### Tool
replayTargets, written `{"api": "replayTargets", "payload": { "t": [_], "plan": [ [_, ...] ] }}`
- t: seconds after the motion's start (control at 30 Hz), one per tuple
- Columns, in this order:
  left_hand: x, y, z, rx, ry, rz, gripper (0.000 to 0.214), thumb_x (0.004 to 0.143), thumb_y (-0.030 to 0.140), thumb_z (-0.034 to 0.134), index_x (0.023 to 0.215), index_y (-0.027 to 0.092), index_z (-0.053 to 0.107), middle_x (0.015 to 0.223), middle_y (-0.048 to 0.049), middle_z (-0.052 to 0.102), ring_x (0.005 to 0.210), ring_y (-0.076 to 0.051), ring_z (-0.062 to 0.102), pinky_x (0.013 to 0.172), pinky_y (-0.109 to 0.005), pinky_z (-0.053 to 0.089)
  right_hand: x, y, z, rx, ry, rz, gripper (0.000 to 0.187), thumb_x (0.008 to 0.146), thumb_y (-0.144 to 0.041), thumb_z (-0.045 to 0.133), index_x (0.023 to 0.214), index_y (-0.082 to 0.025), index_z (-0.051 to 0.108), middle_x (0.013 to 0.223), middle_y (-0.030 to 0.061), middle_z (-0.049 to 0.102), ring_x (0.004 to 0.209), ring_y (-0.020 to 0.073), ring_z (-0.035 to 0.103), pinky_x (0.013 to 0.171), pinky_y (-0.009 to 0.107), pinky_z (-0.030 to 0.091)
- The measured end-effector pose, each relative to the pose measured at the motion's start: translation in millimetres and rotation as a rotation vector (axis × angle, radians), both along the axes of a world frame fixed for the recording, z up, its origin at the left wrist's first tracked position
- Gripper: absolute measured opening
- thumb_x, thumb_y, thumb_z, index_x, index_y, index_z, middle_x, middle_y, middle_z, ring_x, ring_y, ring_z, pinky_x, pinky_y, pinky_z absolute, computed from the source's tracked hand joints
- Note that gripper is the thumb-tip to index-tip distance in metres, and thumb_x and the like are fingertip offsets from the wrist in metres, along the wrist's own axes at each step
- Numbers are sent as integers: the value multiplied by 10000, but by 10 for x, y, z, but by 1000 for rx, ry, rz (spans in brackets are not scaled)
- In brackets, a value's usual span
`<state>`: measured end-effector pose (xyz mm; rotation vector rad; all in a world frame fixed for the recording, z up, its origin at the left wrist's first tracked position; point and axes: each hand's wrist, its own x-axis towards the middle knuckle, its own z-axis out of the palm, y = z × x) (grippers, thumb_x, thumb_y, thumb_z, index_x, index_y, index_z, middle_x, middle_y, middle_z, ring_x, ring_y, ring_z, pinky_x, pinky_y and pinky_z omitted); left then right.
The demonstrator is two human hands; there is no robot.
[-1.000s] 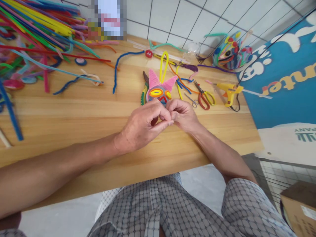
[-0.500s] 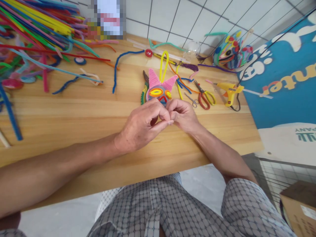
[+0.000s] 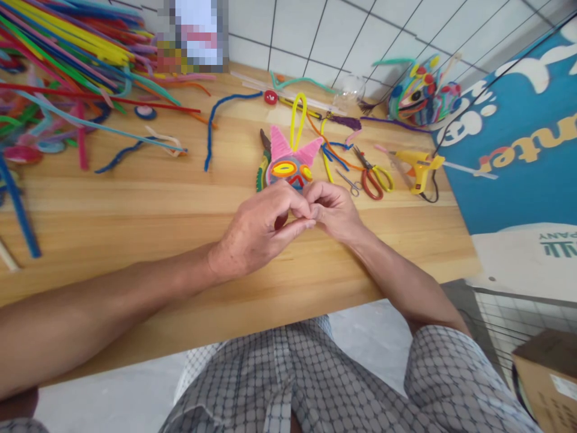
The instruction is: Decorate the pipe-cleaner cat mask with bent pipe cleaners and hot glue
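My left hand [image 3: 265,222] and my right hand [image 3: 334,209] meet at the fingertips above the wooden table [image 3: 189,204]. Thumb and forefinger are pinched together on each hand. Whatever sits between the fingertips is too small or too hidden to make out. Just behind the hands lies a colourful pipe-cleaner mask [image 3: 286,167] with pink pointed ears, yellow and orange eyes and a red nose. A yellow pipe-cleaner loop [image 3: 298,120] rises between its ears. My fingers cover the mask's lower part.
Small scissors [image 3: 354,185], larger red-and-yellow scissors [image 3: 374,177] and a yellow glue gun [image 3: 419,168] lie to the right. A heap of pipe cleaners [image 3: 85,54] fills the left. Another colourful craft figure [image 3: 417,96] stands at the back right, beside a blue sign [image 3: 518,186].
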<state>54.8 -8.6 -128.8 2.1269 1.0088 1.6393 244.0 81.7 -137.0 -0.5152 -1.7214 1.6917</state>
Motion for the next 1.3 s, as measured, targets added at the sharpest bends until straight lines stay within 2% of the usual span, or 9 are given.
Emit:
{"api": "replayTargets", "payload": {
  "t": [0.1,0.27,0.4,0.53,0.63,0.8,0.9,1.07,1.3],
  "plan": [
    [-1,2,5,4,7,-13,222,1024,53,785,962,225,658,871,21,711,711,-119,616,616,-247,481,-3,3,4,14,1,3,622,851,-708,968,717,-223,603,632,-63,619,551,72,510,536,207,418],
    [9,-8,-3,-41,-27,28,199,1007,83,823,1040,230,694,900,26,737,663,-108,576,621,-259,486,3,1,-6,31,21,-5,557,887,-651,971,755,-218,646,633,-66,636,554,73,534,545,201,428],
    [1,-3,-17,-71,-21,30,171,1035,168,830,965,233,688,839,19,722,680,-126,614,616,-272,493,7,13,-19,51,-2,-16,598,870,-709,957,754,-222,630,645,-62,645,557,75,538,537,205,428],
    [-7,-13,-7,-90,-29,11,167,1048,170,792,944,237,680,834,15,722,671,-126,608,612,-280,494,6,7,-10,102,-36,-66,614,860,-734,950,735,-226,630,669,-53,670,572,85,549,559,224,457],
    [-11,-16,13,-146,-76,8,152,1020,199,833,1001,237,688,859,16,707,642,-118,573,602,-285,496,23,-16,-6,234,-31,-178,578,885,-735,931,747,-229,689,704,-37,695,623,107,596,614,251,502],
    [-13,18,29,-260,-104,-80,163,1012,182,831,968,229,681,829,29,679,635,-110,556,569,-261,452,103,-4,-15,636,24,-320,383,1002,-588,891,834,-257,797,755,-23,733,680,133,647,685,293,531],
    [-3,27,27,-282,-121,-117,191,1014,173,821,915,217,664,826,25,690,656,-108,561,570,-251,434,146,30,-18,800,2,-351,430,1012,-644,855,817,-264,807,722,-19,727,644,147,639,687,319,555],
    [19,7,16,-299,-136,-92,168,1016,178,809,964,229,657,799,36,662,615,-106,534,547,-252,421,164,52,-16,910,-36,-426,473,1000,-707,831,803,-278,817,688,-16,735,610,162,649,644,324,559],
    [12,9,6,-273,-122,-98,161,1046,207,799,949,227,672,806,28,671,634,-110,561,560,-253,434,174,38,-3,962,29,-366,323,1037,-591,845,933,-285,840,776,-16,788,656,151,692,651,300,558]
  ]
}}
